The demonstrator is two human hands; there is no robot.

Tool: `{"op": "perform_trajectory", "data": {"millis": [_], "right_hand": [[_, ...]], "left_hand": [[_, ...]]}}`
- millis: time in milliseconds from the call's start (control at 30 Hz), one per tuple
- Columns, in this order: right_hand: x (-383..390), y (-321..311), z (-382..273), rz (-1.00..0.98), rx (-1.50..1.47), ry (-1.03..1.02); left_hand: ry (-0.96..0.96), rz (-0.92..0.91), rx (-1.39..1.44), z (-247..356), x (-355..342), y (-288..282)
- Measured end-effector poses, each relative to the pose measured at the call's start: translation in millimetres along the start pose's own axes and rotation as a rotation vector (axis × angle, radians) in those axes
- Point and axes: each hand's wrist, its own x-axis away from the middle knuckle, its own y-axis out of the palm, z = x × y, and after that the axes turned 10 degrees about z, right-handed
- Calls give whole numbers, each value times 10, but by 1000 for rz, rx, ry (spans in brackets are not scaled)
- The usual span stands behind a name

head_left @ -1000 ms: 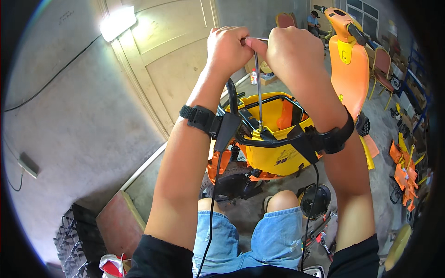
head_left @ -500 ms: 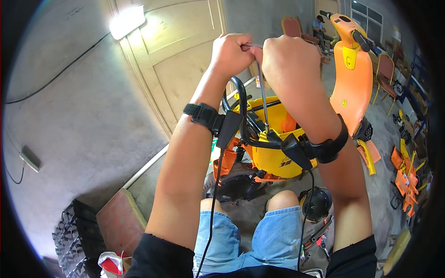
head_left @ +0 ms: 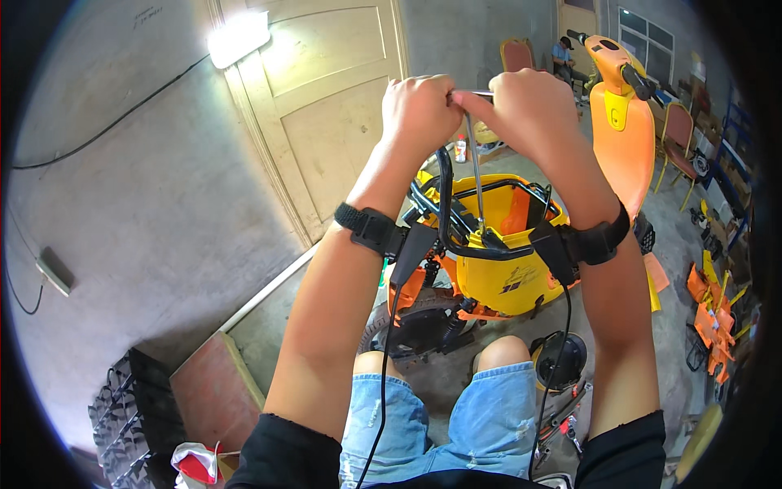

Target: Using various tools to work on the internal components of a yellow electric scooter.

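Both of my hands are raised over the rear of a partly stripped scooter with a yellow body shell [head_left: 509,287]. My left hand [head_left: 417,112] is closed on one end of the crossbar of a T-handle wrench [head_left: 477,175]. Around the other end my right hand [head_left: 533,104] is closed, its thumb reaching toward the left hand. The long thin metal shaft runs down from the bar, nearly upright. Its lower tip meets the shell's near rim beside a black tubular grab rail [head_left: 445,200]; the fastener there cannot be made out. Each wrist wears a black strap with a cable.
An orange scooter front section [head_left: 623,134] stands at right. Orange and yellow panels [head_left: 713,318] lie on the floor beyond. Near my right knee sits a black round container [head_left: 560,359] with tools. A brown board [head_left: 216,375] leans left. A seated person [head_left: 564,61] is far back.
The hands sit slightly farther right and a little apart, baring more of the wrench's crossbar between them. The whole view has shifted a little. The shaft's tip stays at the shell's rim.
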Motion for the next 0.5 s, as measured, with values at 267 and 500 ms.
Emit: {"op": "perform_trajectory", "data": {"millis": [267,500], "right_hand": [[51,89,225,-13,45,104],[163,161,174,98,179,75]], "left_hand": [[154,105,61,131,-136,286],[149,62,213,84,-194,402]]}}
